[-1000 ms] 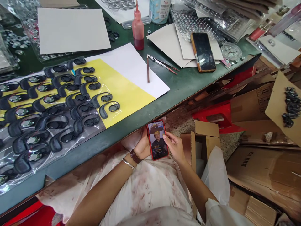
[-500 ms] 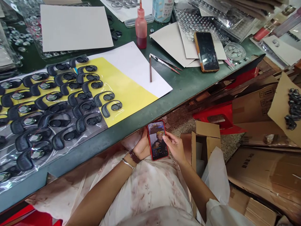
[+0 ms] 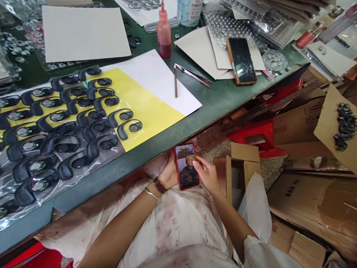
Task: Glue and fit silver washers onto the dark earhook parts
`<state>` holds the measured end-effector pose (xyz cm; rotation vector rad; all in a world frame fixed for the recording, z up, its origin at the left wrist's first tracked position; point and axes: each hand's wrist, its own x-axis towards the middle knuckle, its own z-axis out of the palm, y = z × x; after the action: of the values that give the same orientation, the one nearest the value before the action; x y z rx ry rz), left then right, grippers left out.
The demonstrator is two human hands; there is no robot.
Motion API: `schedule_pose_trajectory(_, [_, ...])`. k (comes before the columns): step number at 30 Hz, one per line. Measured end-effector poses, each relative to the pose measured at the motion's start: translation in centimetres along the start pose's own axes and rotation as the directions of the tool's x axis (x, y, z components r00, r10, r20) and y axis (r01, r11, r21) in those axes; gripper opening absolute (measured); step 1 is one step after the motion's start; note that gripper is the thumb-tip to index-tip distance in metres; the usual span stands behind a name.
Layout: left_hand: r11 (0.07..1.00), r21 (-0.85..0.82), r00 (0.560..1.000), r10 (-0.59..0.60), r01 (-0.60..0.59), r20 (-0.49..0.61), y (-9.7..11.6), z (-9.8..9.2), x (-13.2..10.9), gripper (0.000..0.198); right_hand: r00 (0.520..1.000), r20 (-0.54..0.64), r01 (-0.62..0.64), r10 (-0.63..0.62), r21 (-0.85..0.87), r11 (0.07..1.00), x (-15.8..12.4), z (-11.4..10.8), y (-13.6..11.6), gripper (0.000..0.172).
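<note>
Below the table edge, over my lap, I hold a red-cased phone (image 3: 186,166) with a lit screen. My left hand (image 3: 168,173) cups its left side from behind, a watch and a bangle on that wrist. My right hand (image 3: 208,174) grips the phone's right edge, its thumb resting on the screen. On the green table (image 3: 220,98) above, several black ear-hook housings (image 3: 83,123) lie in rows on clear film over a yellow sheet (image 3: 147,106).
A thin stick (image 3: 175,81) and tweezers (image 3: 193,75) lie on white paper. Behind stand a red liquid bottle (image 3: 163,31) and a second dark phone (image 3: 241,60). To my right are open cardboard boxes (image 3: 242,167) and a red stool (image 3: 256,137).
The view swayed slightly. The picture on the phone's screen has changed; both hands stay where they were on the phone.
</note>
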<state>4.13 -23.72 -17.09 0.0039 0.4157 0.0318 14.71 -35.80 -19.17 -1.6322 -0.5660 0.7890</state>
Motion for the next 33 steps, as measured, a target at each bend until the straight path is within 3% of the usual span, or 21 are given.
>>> schedule_pose_trajectory(33, [1.000,-0.006,0.999,0.015,-0.015,-0.031,0.10,0.13,-0.28,0.071,1.000,-0.011,-0.001,0.001,-0.002,1.000,0.00,0.15,0.05,0.028])
